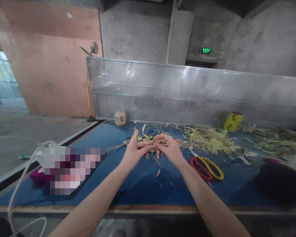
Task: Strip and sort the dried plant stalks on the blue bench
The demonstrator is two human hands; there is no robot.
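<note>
My left hand (134, 149) and my right hand (169, 149) meet over the blue table top (148, 194). Between their fingertips is a thin, pale plant strip (159, 166), one curled end hanging below and another sticking up. The left thumb and fingers press on it from the left, and the right fingers pinch it from the right. Small yellow-green bits and stems (118, 146) lie behind and beside the hands. Right of my right hand are scissors (201, 168) with one red and one yellow handle.
A pile of shredded pale strips (212, 140) lies at the right, with a yellow can (233, 121) behind it and more plant matter (276, 141) farther right. A whitish jar (120, 118) stands near the perforated metal screen (153, 89). A pixelated object (74, 169) and white cable (22, 179) are at left.
</note>
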